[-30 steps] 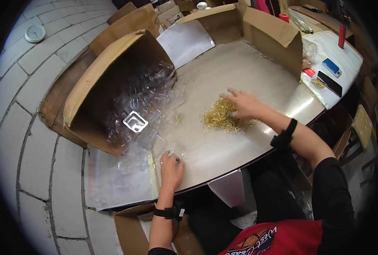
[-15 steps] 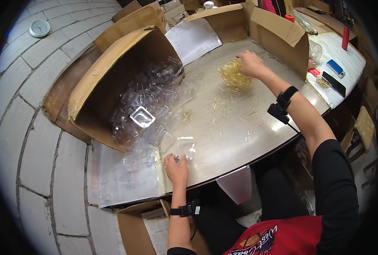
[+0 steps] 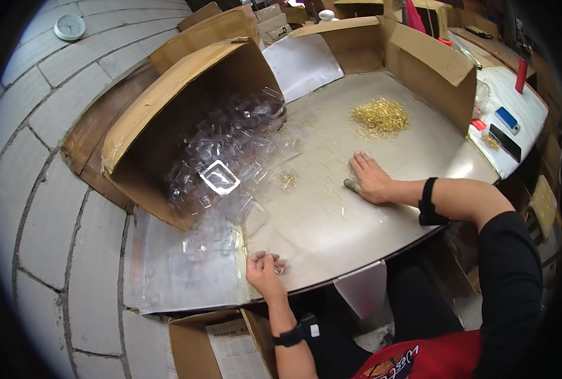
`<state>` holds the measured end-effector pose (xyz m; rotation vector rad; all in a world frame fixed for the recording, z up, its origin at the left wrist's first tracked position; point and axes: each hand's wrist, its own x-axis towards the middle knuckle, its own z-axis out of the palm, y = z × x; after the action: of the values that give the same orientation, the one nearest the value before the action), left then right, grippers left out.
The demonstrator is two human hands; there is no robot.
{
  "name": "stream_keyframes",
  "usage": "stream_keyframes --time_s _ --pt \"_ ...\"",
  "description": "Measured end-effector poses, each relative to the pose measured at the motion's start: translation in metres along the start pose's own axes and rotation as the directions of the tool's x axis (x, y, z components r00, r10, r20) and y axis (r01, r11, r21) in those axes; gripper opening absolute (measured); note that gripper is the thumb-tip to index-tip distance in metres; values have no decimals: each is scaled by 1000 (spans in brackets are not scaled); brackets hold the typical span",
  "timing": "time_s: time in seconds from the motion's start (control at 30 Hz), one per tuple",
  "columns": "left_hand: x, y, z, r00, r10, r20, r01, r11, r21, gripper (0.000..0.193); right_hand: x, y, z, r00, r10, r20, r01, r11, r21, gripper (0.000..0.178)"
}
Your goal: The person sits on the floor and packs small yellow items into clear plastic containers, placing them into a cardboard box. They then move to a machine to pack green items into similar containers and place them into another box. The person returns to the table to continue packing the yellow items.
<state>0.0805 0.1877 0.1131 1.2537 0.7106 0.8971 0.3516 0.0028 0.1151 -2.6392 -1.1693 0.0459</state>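
Note:
My right hand (image 3: 372, 180) lies flat on the metal tabletop (image 3: 319, 234), its fingers stretched out and thumb apart. Thin gold-coloured wire pieces (image 3: 329, 187) are scattered beside its fingers. Beyond it sits a heap of the same gold wire pieces (image 3: 380, 118). Near the front edge, my left hand (image 3: 265, 275) is curled, with a small shiny bit at its fingertips; what it holds I cannot make out. Farther left, many clear plastic pieces (image 3: 230, 136) spill from a tilted cardboard box (image 3: 161, 95), with a bright-rimmed clear tray (image 3: 219, 177) among them.
Cardboard walls (image 3: 432, 66) border the table's far right. A side surface holds a blue device (image 3: 507, 119), a black phone (image 3: 504, 142) and a red cylinder (image 3: 521, 75). An open carton (image 3: 189, 344) with printed paper stands below the front edge.
My right hand has left the gold heap and come nearer, down onto the tabletop. My left hand has drawn toward the front edge; the clear box at its fingers no longer shows.

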Motion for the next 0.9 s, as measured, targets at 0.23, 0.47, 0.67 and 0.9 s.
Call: stream_keyframes --time_s 0.23,0.47,0.67,0.9 --pt "-11 -3 5 998 51 -24 -46 988 149 17 148 34 5 986 154 -69 -157 986 -46 72" --pt "-13 2 9 991 92 -94 -82 991 108 21 124 -18 11 959 -217 179 234 969 -75 72" --pt "-8 -3 -3 994 108 -23 -105 987 122 25 6 -44 18 897 -432 93 432 902 30 60" --pt "-103 21 -37 963 -205 178 242 943 -227 27 -113 -43 -34 995 -17 -98 70 821 566 56"
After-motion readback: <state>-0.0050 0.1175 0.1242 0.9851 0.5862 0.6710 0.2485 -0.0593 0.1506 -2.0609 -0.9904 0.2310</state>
